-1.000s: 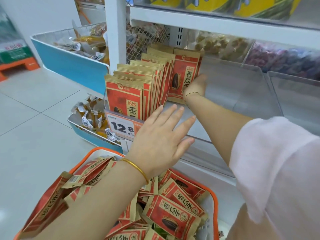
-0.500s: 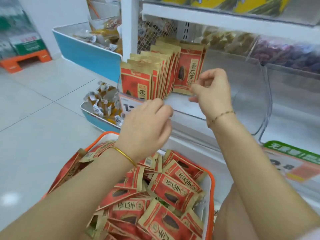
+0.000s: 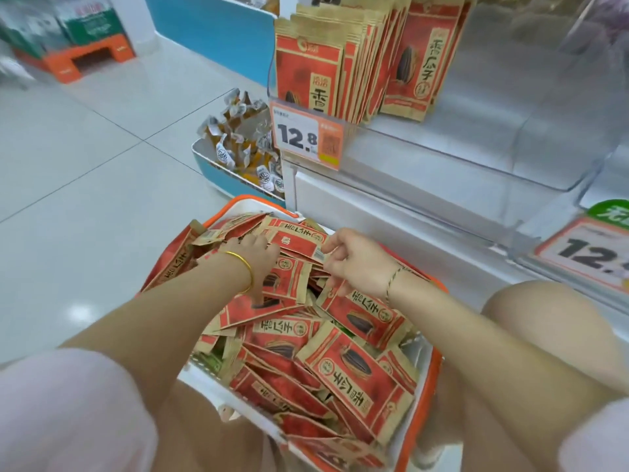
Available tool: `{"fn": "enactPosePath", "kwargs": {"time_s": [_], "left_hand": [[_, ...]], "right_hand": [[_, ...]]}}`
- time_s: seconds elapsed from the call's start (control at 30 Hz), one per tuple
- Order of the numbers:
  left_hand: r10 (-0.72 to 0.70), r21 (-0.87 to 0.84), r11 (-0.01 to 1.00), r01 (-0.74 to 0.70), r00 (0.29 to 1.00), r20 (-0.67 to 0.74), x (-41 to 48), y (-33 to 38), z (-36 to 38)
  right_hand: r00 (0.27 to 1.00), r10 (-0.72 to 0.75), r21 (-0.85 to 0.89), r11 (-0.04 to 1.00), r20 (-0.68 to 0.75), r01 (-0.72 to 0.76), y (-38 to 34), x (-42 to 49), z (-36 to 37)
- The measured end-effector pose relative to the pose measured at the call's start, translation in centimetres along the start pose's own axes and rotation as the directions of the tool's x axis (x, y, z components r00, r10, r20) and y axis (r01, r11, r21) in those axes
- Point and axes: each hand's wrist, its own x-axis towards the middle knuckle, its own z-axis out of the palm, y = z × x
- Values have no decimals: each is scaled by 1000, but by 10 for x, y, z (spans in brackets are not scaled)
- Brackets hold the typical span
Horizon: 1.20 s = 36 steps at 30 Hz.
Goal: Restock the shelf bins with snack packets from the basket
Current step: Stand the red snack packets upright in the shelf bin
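An orange-rimmed basket (image 3: 257, 200) on the floor between my knees is piled with red and tan snack packets (image 3: 354, 373). My left hand (image 3: 258, 258), gold bangle on the wrist, lies on the far part of the pile with fingers curled onto a packet (image 3: 299, 240). My right hand (image 3: 355, 264) hovers loosely curled at that packet's right edge, thumb near its barcode. Above, a clear shelf bin (image 3: 476, 165) holds a row of upright matching packets (image 3: 343, 63) at its left end.
A 12.8 price tag (image 3: 306, 135) hangs on the bin's front. A blue tray of small wrapped snacks (image 3: 238, 148) sits on the floor left of the shelf. A second price tag (image 3: 592, 253) is at the right. Tiled floor stretches to the left.
Both hands have dropped from the shelf bin down into the basket. The view has tilted downward with them.
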Motion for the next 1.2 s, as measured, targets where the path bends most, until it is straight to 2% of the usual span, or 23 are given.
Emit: {"fn": "enactPosePath", "kwargs": {"time_s": [0.1,0.2,0.27,0.37,0.43,0.5,0.6,0.67,0.73,0.77,0.87,0.97,1.03,1.1,1.2], "left_hand": [[-14,46,999,13,1000,21,5,1,4],[-6,78,997,8,1000,-18,2,0,0],[4,104,995,-2,1000,-17,-2,2,-9],[109,149,983,-105,994,-23,-19,9,-35],[237,139,965,-221,965,-114,-36,13,-54],[340,72,940,-333,905,-257,-55,12,-70],[419,2,884,-468,789,-449,-72,7,-86],[439,-52,838,-543,728,-526,-79,7,-94],[445,-113,786,-607,684,-579,-88,10,-106],[442,-114,761,-638,639,-629,-93,11,-113],[367,-18,742,-670,428,-826,-102,8,-131],[207,6,797,-604,264,-942,-92,1,-143],[51,-95,799,-594,224,-973,-81,-1,-146],[-54,-193,772,-606,240,-969,-69,1,-147],[-50,-199,811,-550,272,-961,-55,8,-152]], "right_hand": [[1000,-13,6,1000,-14,13,4,4,3],[1000,1,-15,1000,-12,-1,6,4,4],[999,-21,-85,996,-37,18,9,6,1],[993,-83,-290,955,-82,56,10,7,-8],[996,-81,-336,940,-28,67,7,4,-17],[994,-11,-220,975,109,35,4,-3,-28],[958,17,168,983,287,-68,-4,-24,-50],[963,-9,282,957,270,-70,-9,-38,-68],[969,-21,321,945,245,-61,-14,-52,-85],[972,-24,337,940,234,-58,-15,-60,-94],[985,-24,403,914,171,-48,-18,-88,-124],[1000,8,589,808,9,-12,-21,-106,-149],[995,23,686,726,-102,53,-31,-109,-155],[974,82,741,663,-213,107,-43,-99,-156],[933,155,735,662,-326,147,-59,-65,-163]]}}
